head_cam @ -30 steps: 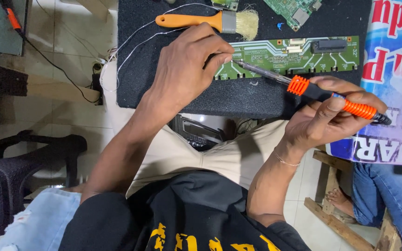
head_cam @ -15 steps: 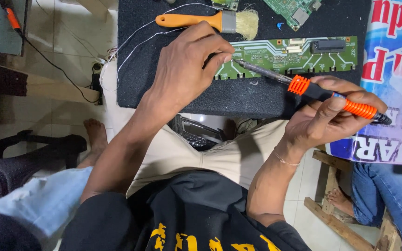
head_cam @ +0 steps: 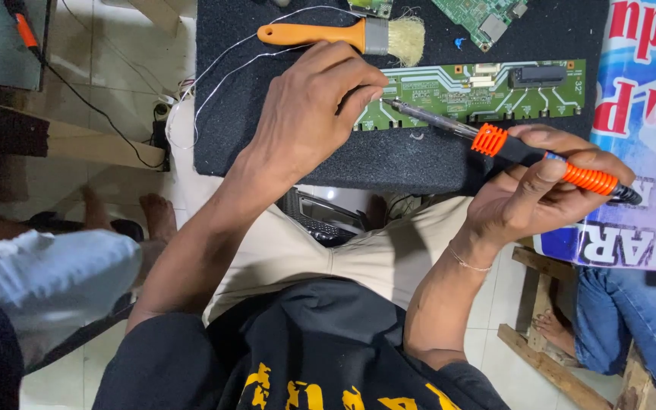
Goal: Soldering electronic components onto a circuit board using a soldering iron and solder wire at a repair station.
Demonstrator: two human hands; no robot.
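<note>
Leftmost, a pale sleeve point(head_cam: 47, 269) and a bare foot point(head_cam: 159, 216) belonging to someone else are being shown at the edge, apart from the work. Next, a thin white wire point(head_cam: 214, 72) is being trailed across the black mat point(head_cam: 244, 144) toward the left hand point(head_cam: 309, 114). That hand is being held curled over the left end of the long green circuit board point(head_cam: 487, 95), its fingertips pinched together at the board's edge; something fine, probably the wire's end, seems to be gripped there, though it is too small to be made out. Above it, an orange-handled brush point(head_cam: 339, 34) is being left lying on the mat, untouched.

Further right, a soldering iron point(head_cam: 525, 152) is being held like a pen by the right hand point(head_cam: 540, 193), fingers wrapped firmly around the orange ribbed grip. Its metal tip is being pressed down on the board right beside the left fingertips. A second small green board point(head_cam: 480, 14) is being left at the top edge, and a printed poster point(head_cam: 639, 114) is being overlapped by the iron's handle end.

A joint at the board's left end appears to be being soldered. For the next move, a steady tip and still fingertips are being called for, since the two are being kept very close together.
</note>
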